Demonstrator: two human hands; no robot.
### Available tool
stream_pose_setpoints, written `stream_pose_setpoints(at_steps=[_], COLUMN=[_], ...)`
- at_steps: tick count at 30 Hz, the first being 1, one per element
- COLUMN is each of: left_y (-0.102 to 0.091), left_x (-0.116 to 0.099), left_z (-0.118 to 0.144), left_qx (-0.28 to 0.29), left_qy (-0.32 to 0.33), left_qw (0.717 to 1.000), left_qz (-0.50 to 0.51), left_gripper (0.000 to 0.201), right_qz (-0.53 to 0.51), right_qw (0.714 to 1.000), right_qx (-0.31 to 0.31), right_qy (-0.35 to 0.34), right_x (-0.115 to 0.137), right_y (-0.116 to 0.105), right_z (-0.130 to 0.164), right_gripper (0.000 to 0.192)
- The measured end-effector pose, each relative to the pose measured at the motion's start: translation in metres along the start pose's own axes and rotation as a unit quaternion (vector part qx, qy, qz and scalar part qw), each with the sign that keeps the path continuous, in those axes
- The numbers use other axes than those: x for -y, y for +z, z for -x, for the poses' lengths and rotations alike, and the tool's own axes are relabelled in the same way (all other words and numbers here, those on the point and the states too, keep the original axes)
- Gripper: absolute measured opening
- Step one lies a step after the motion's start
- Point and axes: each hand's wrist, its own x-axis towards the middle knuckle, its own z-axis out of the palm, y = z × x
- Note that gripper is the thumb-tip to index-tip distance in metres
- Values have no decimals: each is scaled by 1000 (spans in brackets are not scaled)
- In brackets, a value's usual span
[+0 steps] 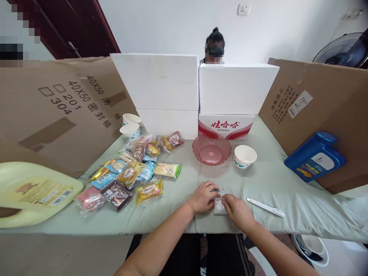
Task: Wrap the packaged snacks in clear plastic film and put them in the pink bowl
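Observation:
Near the table's front edge, my left hand [202, 198] and my right hand [239, 212] meet over a small clear plastic packet [219, 208] with whitish contents. Fingers of both hands are closed at its upper edge, and its lower part lies on the cloth. What exactly is inside the packet is too small to tell. To the right of my right hand lies a slim white cutter-like tool [266, 207]. Beyond my hands stand a pink translucent bowl [212, 158] and a white paper cup [244, 157] with a blue pattern.
Several wrapped snacks [149, 191] spread over the left side, with paper cups [131, 130] behind. A yellow jug [40, 195] and blue bottle [314, 156] flank the table. White boxes [155, 82] and cardboard panels [313, 115] wall it in. A person [215, 44] is behind the boxes.

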Motion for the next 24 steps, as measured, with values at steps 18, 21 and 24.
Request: stream_pose_setpoints(at_steps=[18,21,24], left_y=[1,0,-3], left_x=[-3,-4,-4], left_z=[0,-2,-1], left_qx=[-30,-21,-28], left_qy=[-54,-62,-55], left_qw=[998,998,998], left_qz=[3,13,34], left_gripper=[26,30,29], right_qz=[145,162,121], right_qw=[979,961,963], right_qx=[-119,-220,-216], right_qy=[75,36,-103], right_x=[0,-11,-11], right_y=[25,19,26], right_z=[-12,-6,6], right_gripper=[25,37,37])
